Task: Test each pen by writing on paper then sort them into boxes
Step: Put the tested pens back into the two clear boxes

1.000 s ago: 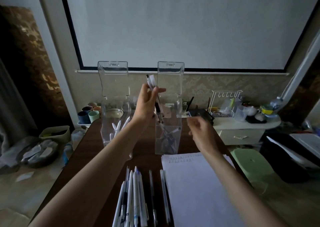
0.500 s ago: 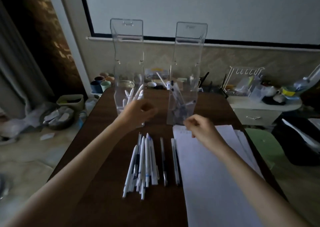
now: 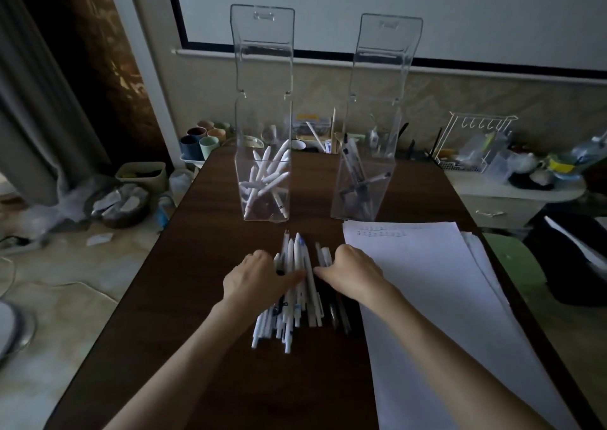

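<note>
A pile of several white pens (image 3: pixel 289 311) lies on the dark wooden table (image 3: pixel 197 265), with a few dark pens (image 3: pixel 340 318) at its right side. My left hand (image 3: pixel 256 278) rests on the pile's left, fingers down on the pens. My right hand (image 3: pixel 353 273) rests on the pile's right side, thumb pointing left. Neither hand has lifted a pen. Two tall clear boxes with raised lids stand behind: the left box (image 3: pixel 262 108) holds white pens, the right box (image 3: pixel 374 117) holds dark pens. White paper (image 3: pixel 437 314) with a few written lines lies to the right.
Coloured cups (image 3: pixel 203 139) stand at the table's far left corner. Behind the boxes are small containers and sticks (image 3: pixel 323 140). A white wire rack (image 3: pixel 476 144) and clutter sit on a side shelf at the right. A basket (image 3: pixel 115 204) and scraps lie on the floor at left.
My left hand dropped the dark pen into the right box, then came down to the pen pile. My right hand moved from above the paper onto the pile. The view tilted down.
</note>
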The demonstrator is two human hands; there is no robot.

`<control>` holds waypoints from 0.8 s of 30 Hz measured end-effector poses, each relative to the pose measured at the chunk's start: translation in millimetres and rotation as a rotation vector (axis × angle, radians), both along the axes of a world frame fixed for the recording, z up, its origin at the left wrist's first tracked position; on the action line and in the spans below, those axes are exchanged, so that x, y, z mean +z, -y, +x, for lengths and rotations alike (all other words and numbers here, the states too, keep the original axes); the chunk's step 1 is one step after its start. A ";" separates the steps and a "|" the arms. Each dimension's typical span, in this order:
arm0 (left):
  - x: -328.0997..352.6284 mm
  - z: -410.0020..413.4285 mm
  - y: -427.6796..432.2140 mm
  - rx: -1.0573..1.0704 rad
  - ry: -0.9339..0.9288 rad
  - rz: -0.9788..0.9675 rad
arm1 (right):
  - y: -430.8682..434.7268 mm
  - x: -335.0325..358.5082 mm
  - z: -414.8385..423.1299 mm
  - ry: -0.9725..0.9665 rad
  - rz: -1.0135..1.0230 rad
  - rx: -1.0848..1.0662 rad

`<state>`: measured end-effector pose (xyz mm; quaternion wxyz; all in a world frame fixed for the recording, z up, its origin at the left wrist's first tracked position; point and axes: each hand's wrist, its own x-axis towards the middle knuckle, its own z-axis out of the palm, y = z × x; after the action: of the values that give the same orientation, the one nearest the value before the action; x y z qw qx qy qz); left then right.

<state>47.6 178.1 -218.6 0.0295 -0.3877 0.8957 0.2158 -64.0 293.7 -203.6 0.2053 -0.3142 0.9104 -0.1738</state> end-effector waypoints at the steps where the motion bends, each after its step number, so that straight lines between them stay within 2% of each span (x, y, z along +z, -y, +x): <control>1: 0.0 -3.0 0.9 0.006 -0.029 0.043 | 1.9 -1.3 -0.5 0.021 -0.012 -0.005; 7: -6.1 -6.2 16.2 -0.026 -0.129 0.315 | 1.7 -5.8 -4.4 0.078 -0.044 0.054; 11: -2.3 -0.5 20.2 -0.034 -0.297 0.582 | -10.1 -5.3 -18.7 0.332 -0.239 0.011; 15: 16.1 0.2 18.2 -0.078 -0.506 0.698 | -19.4 1.2 -29.0 0.492 -0.398 -0.102; 18: 36.5 -5.0 17.9 -0.103 -0.656 0.848 | -19.4 16.7 -35.6 0.628 -0.596 -0.163; 21: 55.2 -15.8 17.8 -0.051 -0.802 0.925 | -17.6 42.8 -42.2 0.567 -0.882 -0.169; 24: 70.5 -27.1 20.8 -0.071 -0.891 0.908 | -9.2 77.9 -57.8 0.283 -1.144 -0.188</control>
<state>20.6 157.3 -148.1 -0.1773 -0.1797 0.6537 0.7134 -121.8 302.9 -125.7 0.1064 -0.2667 0.6601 -0.6942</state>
